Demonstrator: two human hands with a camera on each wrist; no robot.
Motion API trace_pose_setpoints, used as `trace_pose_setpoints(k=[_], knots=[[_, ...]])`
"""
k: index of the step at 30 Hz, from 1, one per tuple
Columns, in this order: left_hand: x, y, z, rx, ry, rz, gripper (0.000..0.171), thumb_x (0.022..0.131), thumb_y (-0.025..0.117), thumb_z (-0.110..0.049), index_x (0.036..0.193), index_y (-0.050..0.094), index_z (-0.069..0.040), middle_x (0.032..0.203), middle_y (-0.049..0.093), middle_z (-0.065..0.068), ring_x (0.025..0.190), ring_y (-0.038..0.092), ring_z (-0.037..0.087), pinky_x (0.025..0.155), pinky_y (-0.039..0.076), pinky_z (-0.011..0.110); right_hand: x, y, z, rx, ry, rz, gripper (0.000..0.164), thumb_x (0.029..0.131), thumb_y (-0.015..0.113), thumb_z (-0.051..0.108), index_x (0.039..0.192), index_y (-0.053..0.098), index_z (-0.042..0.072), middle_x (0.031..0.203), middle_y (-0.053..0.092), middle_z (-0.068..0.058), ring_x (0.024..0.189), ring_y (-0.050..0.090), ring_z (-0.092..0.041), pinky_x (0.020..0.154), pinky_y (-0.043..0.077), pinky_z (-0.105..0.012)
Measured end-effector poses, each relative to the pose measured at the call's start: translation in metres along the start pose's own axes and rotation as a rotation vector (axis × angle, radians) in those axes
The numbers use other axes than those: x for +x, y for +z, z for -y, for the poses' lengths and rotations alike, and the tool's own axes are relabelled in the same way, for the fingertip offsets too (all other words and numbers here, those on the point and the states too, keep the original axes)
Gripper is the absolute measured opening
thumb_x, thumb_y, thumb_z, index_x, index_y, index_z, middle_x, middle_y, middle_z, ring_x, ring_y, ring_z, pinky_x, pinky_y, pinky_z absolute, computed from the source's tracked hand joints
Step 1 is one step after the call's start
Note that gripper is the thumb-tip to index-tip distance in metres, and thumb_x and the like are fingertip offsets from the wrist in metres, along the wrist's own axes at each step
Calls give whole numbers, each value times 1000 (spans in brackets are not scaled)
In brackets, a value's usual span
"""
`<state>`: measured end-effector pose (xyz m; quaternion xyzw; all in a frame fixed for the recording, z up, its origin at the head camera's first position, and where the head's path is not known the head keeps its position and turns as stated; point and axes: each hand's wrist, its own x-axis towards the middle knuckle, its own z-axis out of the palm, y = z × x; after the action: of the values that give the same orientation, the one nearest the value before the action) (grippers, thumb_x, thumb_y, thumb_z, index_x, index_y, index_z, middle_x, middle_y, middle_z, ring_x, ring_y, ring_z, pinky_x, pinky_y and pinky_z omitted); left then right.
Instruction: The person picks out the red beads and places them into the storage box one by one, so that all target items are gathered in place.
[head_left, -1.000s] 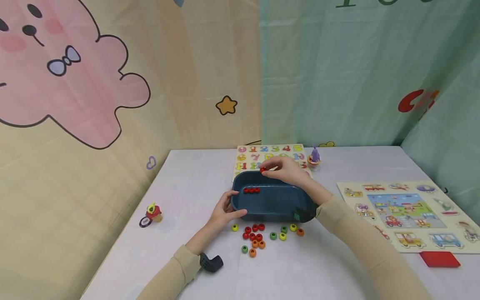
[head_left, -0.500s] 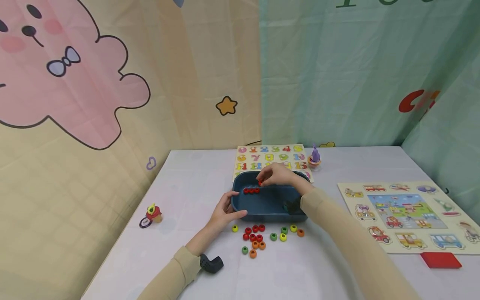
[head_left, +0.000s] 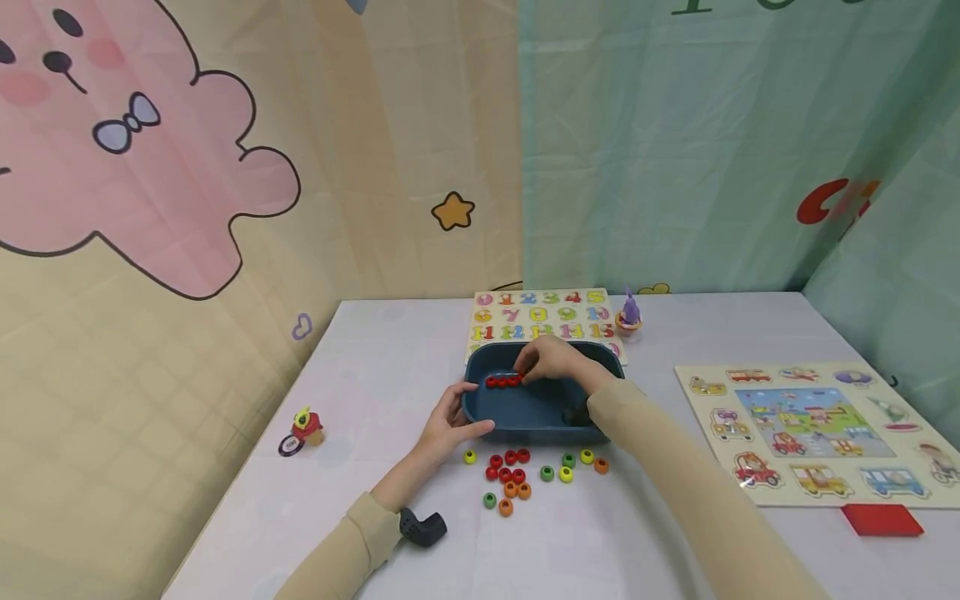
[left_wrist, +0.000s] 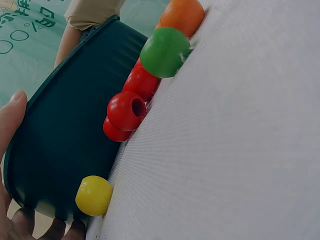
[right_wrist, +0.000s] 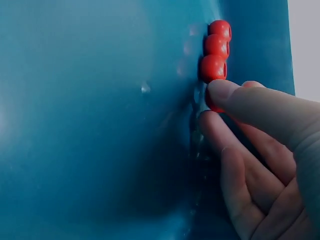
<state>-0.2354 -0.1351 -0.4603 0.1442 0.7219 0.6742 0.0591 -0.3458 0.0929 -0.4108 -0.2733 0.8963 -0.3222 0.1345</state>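
My left hand (head_left: 447,423) grips the left end of a dark blue plastic tray (head_left: 525,435), its thumb at the front corner. The left wrist view has fingertips curled at the tray's end, by a yellow bead (left_wrist: 94,196). Inside the tray, three red beads (right_wrist: 214,68) stand in a row near the back. My right hand (head_left: 552,360) reaches in and pinches another red bead (right_wrist: 212,102) at the end of that row; thumb and fingers hide most of it. Loose red beads (head_left: 505,474), orange beads (head_left: 524,491) and green beads (head_left: 547,473) lie before the tray.
A number puzzle board (head_left: 540,312) lies behind the tray, with a purple-topped toy (head_left: 630,312) beside it. A vehicle puzzle (head_left: 817,433) and a red block (head_left: 882,520) are at right. A small toy figure (head_left: 307,425) stands left.
My right hand has come down from over the tray's back rim into the tray, bringing a red bead to the end of the row. My left hand has stayed put.
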Motion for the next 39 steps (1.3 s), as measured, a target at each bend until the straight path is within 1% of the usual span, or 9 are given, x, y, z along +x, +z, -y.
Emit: trace_pose_setpoints(k=[10, 16, 19, 22, 27, 29, 32, 35, 39], knots=[[-1, 1, -2, 10, 9, 8, 69, 75, 73, -20, 131, 34, -8, 139, 33, 12, 121, 39, 28, 94, 38, 33, -1, 2, -2, -47, 6, 2, 17, 74, 71, 9, 91, 68, 13, 85, 64, 3, 77, 59, -11, 71, 50, -27], [-1, 1, -1, 2, 25, 10, 66, 76, 71, -13, 130, 33, -7, 139, 32, 15, 121, 39, 31, 93, 39, 33, -3, -2, 1, -59, -11, 7, 20, 74, 72, 10, 94, 67, 13, 88, 64, 3, 80, 59, -10, 71, 50, -26], [-3, 1, 0, -4, 17, 6, 65, 76, 71, -13, 130, 35, -9, 138, 35, 13, 119, 41, 29, 92, 40, 32, -9, -13, 11, -51, -41, -7, 25, 75, 72, 11, 99, 66, 12, 92, 64, 2, 84, 60, -11, 72, 50, -26], [-3, 1, 1, -8, 6, -4, 65, 75, 73, -17, 129, 37, -13, 136, 38, 10, 117, 44, 26, 91, 41, 32, -19, -28, 27, 0, -99, -44, 29, 76, 70, 11, 104, 64, 7, 97, 64, -1, 90, 60, -15, 76, 50, -30], [-2, 0, 1, -9, 5, -11, 62, 73, 74, -21, 125, 40, -18, 133, 41, 6, 115, 46, 24, 91, 41, 32, -49, -42, 56, 86, -182, -118, 32, 78, 69, 21, 107, 63, 8, 99, 64, 0, 86, 60, -14, 76, 50, -30], [-2, 0, 1, -16, 8, -9, 62, 72, 75, -22, 124, 41, -19, 132, 42, 4, 115, 46, 23, 92, 41, 31, -67, -39, 69, 125, -213, -133, 31, 79, 69, 21, 107, 63, 9, 98, 64, -1, 80, 62, -15, 71, 51, -28], [-1, 0, 0, -21, 15, -4, 62, 72, 75, -23, 124, 41, -19, 132, 42, 4, 116, 45, 22, 92, 40, 30, -89, -26, 75, 185, -248, -149, 31, 79, 68, 24, 107, 63, 11, 98, 65, -4, 71, 62, -19, 62, 52, -28], [0, -1, -1, -17, 19, 6, 62, 74, 73, -21, 126, 39, -15, 134, 40, 7, 117, 44, 24, 93, 39, 30, -106, -9, 73, 238, -279, -155, 28, 79, 68, 24, 105, 63, 14, 97, 65, -6, 66, 62, -22, 58, 52, -30], [0, -1, -1, -4, 25, 18, 64, 76, 71, -16, 129, 35, -9, 136, 37, 13, 119, 41, 29, 94, 38, 34, -123, 13, 70, 278, -278, -162, 25, 79, 68, 23, 102, 63, 15, 94, 65, -3, 59, 60, -16, 56, 51, -29]])
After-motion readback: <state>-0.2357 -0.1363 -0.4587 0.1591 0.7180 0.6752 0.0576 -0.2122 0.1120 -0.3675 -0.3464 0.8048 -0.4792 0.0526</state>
